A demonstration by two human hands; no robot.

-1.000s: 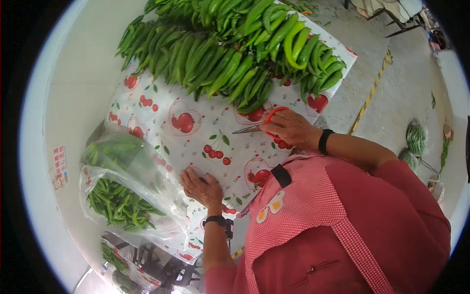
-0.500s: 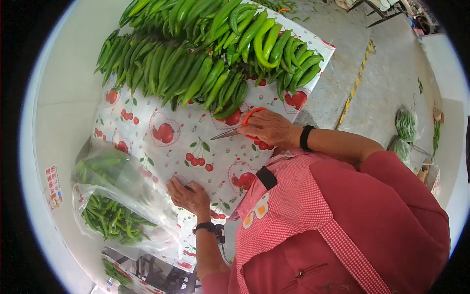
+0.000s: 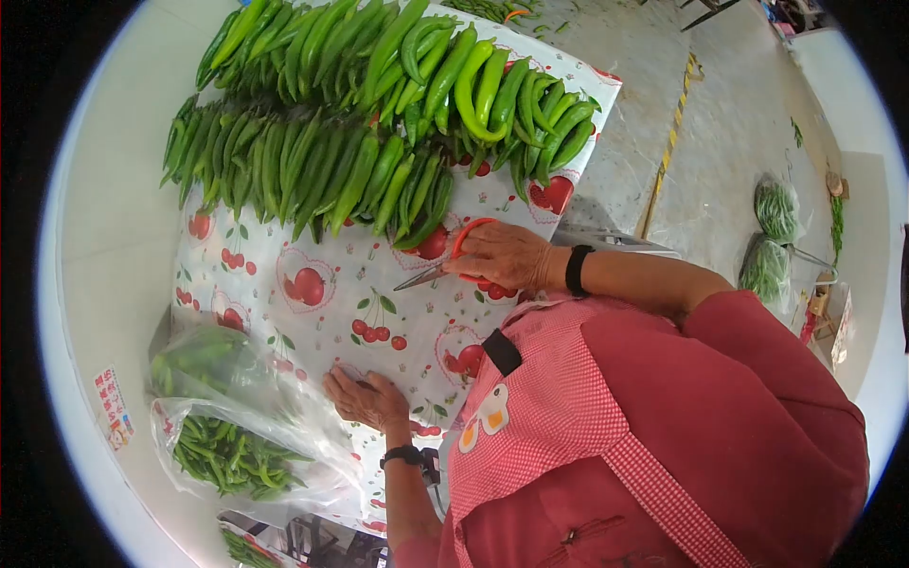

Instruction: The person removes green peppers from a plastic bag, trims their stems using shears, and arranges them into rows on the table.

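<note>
My right hand (image 3: pixel 502 257) holds red-handled scissors (image 3: pixel 471 237) over the patterned tablecloth, just below the rows of peppers. The blades point left and lie close together. My left hand (image 3: pixel 367 399) rests on the cloth (image 3: pixel 327 346) near the bags, palm down, thumb apart from the fingers, holding nothing that I can see. Long green peppers lie side by side in an upper row (image 3: pixel 331 47) and a lower row (image 3: pixel 284 166). Left of my left hand, a clear plastic bag (image 3: pixel 317 478) holds smaller green peppers (image 3: pixel 222 454).
Another clear bag with green peppers (image 3: pixel 204 364) lies beside the open one, near the white wall (image 3: pixel 109 246). Beyond the table, two bagged green bundles (image 3: pixel 778 208) (image 3: pixel 765 270) stand on the floor. Yellow-black tape (image 3: pixel 674 142) crosses the floor.
The view has shifted, so the peppers and table appear farther left. My right hand still holds the scissors, and my left hand still rests on the cloth.
</note>
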